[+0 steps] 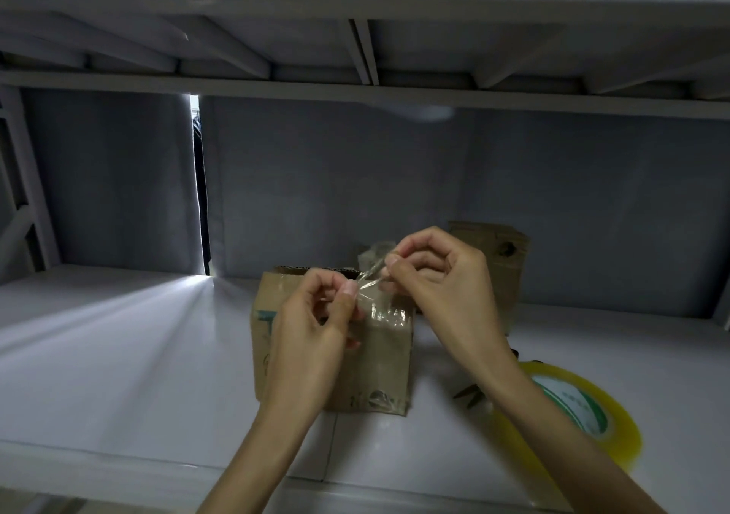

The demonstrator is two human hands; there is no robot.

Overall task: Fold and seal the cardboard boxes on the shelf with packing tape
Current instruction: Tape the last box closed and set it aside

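the box [355, 355] stands near the front of the shelf [118, 355], its top open at the back edge and clear tape already shining down its front face. above that face i have a strip of tape [373, 276] stretched between both hands: the left hand [320, 316] pinches one end between thumb and forefinger, the right hand [438, 276] pinches the other, crumpled end just above and behind it. as i judge it, the step is getting this piece laid flat on the box, so i want to keep the strip taut, hold the sticky side away from my fingers, set one end down first and smooth along from there so no creases trap air. the bunched part by my right fingers looks stuck to itself; i may need to peel it open or cut a fresh length. the roll [572, 407] lies flat on the shelf to the right, near the front, partly under my right forearm. a second box [501, 260] sits behind my right hand, mostly covered by it. a dark thing beside the roll, perhaps scissors, is too blurred to name. i cannot tell whether the strip is still joined to tape on the box, nor how the flaps lie under my hands.
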